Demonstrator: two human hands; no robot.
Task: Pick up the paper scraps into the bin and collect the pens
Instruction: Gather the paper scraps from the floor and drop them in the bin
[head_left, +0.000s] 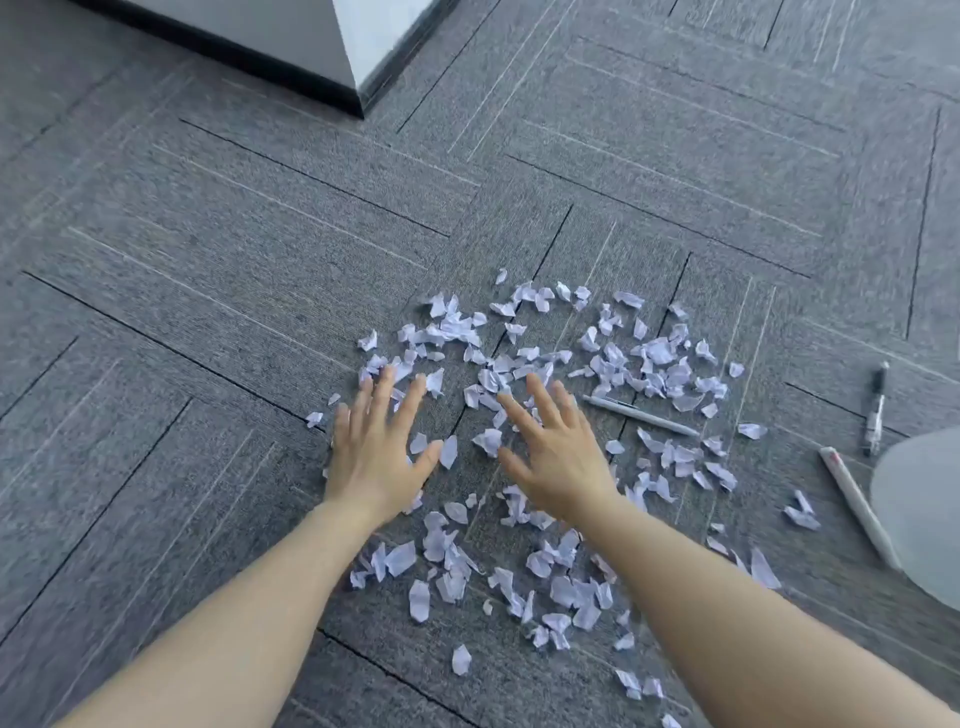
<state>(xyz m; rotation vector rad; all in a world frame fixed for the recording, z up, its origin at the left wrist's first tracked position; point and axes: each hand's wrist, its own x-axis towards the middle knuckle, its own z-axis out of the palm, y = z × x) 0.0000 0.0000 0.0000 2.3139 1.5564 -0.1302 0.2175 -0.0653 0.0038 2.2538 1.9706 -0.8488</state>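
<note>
Many white paper scraps (660, 358) lie scattered over the grey carpet in the middle and lower right. My left hand (376, 447) is spread flat, palm down, over scraps at the left edge of the pile. My right hand (556, 457) is also spread, palm down, over the pile's middle. Neither hand holds anything. A white pen (639, 415) lies just right of my right hand. A black-and-clear pen (877, 408) lies further right. A long white pen (860, 506) lies beside a pale rounded object (919, 514) at the right edge, which may be the bin.
A grey pillar corner with a black skirting (358, 98) stands at the top left. Grey carpet tiles (208, 260) with thin lines cover the floor all around.
</note>
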